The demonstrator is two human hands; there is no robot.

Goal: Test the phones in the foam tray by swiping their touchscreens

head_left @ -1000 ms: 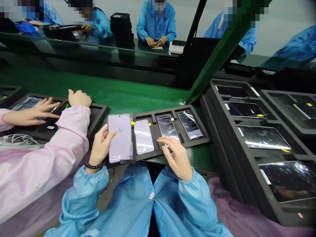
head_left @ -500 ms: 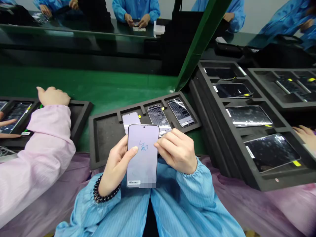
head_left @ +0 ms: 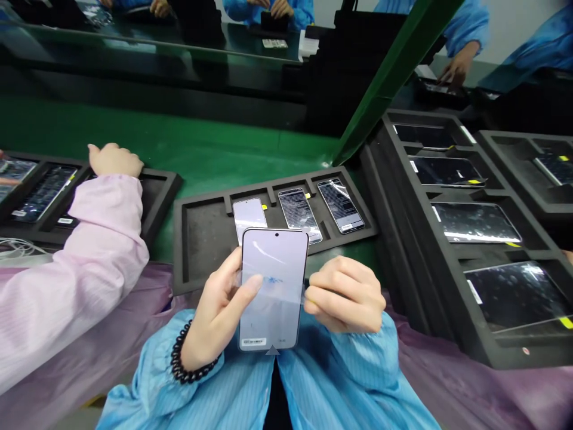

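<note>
My left hand [head_left: 217, 313] is wrapped round a smartphone [head_left: 271, 316] with a pale lit screen, its thumb lying across the front. A white barcode label sits at the phone's lower left corner, and blue pen marks show blurred near the middle. Clear film [head_left: 286, 285] stretches over the screen to the right edge, where my right hand [head_left: 344, 292] pinches it with curled fingers. Just beyond the phone is a black foam tray [head_left: 197, 224]. It holds a pale-screened phone [head_left: 249, 214], a phone showing lines of text [head_left: 299, 214] and another text-screened phone [head_left: 341, 206].
On the right, a stack of black trays [head_left: 456, 254] carries several dark phones. A co-worker's pink sleeve [head_left: 107, 221] and hand reach over a tray [head_left: 163, 185] at left. A green post [head_left: 380, 98] slants up behind; people in blue work across the bench.
My right hand has moved right and down from the phone's edge, drawing the clear film with it. The blue marks have become smeared-looking. The whole view has shifted slightly.
</note>
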